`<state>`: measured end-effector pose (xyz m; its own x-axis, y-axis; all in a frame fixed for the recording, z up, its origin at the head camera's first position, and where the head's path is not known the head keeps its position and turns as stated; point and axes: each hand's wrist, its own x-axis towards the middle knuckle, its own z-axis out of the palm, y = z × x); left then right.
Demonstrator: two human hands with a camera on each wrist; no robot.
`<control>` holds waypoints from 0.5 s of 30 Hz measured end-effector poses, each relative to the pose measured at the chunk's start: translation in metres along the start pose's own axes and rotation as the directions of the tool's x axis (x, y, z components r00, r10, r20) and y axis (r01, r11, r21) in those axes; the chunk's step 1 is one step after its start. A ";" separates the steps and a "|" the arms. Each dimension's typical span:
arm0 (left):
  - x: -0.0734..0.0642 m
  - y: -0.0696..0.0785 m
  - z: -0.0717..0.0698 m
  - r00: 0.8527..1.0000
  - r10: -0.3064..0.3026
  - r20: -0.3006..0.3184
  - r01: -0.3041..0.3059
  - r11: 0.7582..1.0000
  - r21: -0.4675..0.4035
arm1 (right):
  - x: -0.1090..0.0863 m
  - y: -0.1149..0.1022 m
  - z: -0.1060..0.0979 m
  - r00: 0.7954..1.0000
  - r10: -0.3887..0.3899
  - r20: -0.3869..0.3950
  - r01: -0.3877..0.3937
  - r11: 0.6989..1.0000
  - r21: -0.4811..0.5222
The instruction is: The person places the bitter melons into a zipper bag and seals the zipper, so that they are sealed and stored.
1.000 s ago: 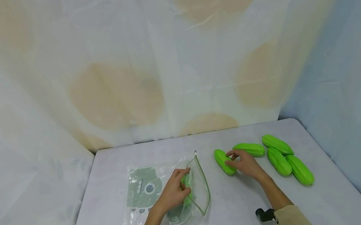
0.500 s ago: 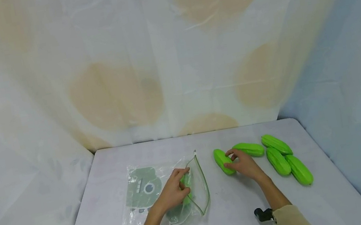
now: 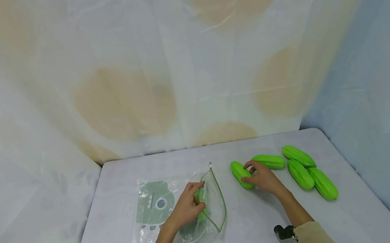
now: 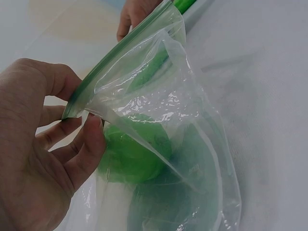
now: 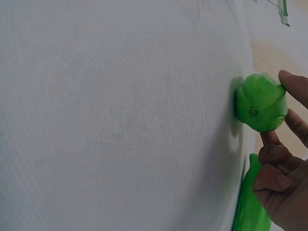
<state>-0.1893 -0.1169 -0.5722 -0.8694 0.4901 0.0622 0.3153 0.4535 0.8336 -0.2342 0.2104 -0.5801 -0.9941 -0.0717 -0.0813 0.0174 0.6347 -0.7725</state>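
Observation:
My left hand point(image 3: 186, 209) pinches the opening edge of a clear zip bag point(image 3: 155, 207) with a green seal and a pale green cartoon print. The bag lies on its side with its mouth spread open to the right. A bright green cucumber point(image 4: 134, 154) shows through the film inside it, close to my left fingers. My right hand point(image 3: 264, 176) holds a ribbed, plump cucumber point(image 3: 239, 174) between thumb and fingers, to the right of the bag's mouth. In the right wrist view this cucumber point(image 5: 260, 103) shows its end, close over the tabletop.
Another cucumber point(image 3: 271, 161) lies just behind my right hand. Several more form a group at the right, among them a front one point(image 3: 324, 184). The white table point(image 3: 246, 242) ends at a patterned cloth wall point(image 3: 193, 113) behind.
My right thumb has shifted slightly left onto the cucumber. The left hand and the bag have stayed in place.

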 end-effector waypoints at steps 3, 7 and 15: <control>0.000 -0.001 0.000 1.000 0.002 -0.001 -0.002 1.000 0.005 | 0.000 0.000 0.000 1.000 0.005 0.001 -0.005 1.000 0.000; 0.000 0.000 0.000 1.000 0.003 -0.001 -0.003 1.000 0.007 | -0.001 0.000 0.001 1.000 0.017 0.008 -0.017 1.000 0.002; 0.001 -0.001 0.000 1.000 0.005 -0.004 -0.005 1.000 0.009 | -0.002 -0.001 0.000 0.999 0.024 0.024 -0.024 0.999 -0.021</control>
<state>-0.1899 -0.1170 -0.5725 -0.8693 0.4894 0.0691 0.3235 0.4576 0.8282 -0.2322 0.2104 -0.5794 -0.9906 -0.0747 -0.1150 0.0387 0.6526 -0.7567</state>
